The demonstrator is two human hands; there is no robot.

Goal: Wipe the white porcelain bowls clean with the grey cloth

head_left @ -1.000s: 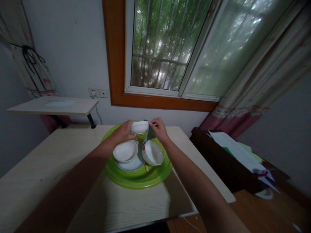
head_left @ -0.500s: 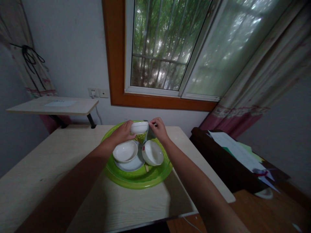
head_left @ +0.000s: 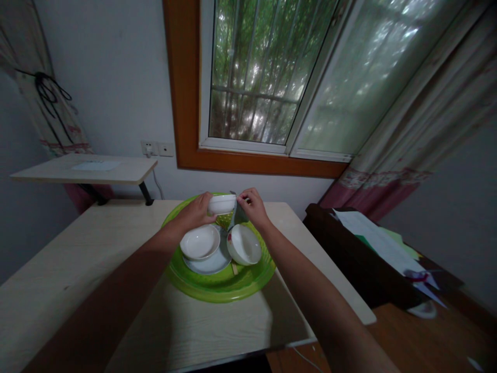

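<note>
My left hand (head_left: pixel 199 209) grips a small white bowl (head_left: pixel 222 204) by its left side, holding it tilted above the far part of a round green basin (head_left: pixel 221 296). Close to the bowl's right edge, my right hand (head_left: pixel 251 203) has its fingers pinched together; what they hold, if anything, I cannot make out. A greyish piece (head_left: pixel 237 215) shows just below those fingers. Inside the basin, a white bowl (head_left: pixel 201 242) rests over a white plate (head_left: pixel 209 265). Beside them a bowl with a red pattern (head_left: pixel 244 245) leans on its side.
The basin stands on a pale wooden table (head_left: pixel 135 311). A small raised shelf (head_left: pixel 85 168) with a paper on it is at the left. Papers (head_left: pixel 373 241) lie on a dark piece of furniture (head_left: pixel 349 254) at the right. Behind is a window (head_left: pixel 267 77).
Almost nothing differs. My right fingers and the bowl in my left hand have shifted very slightly left.
</note>
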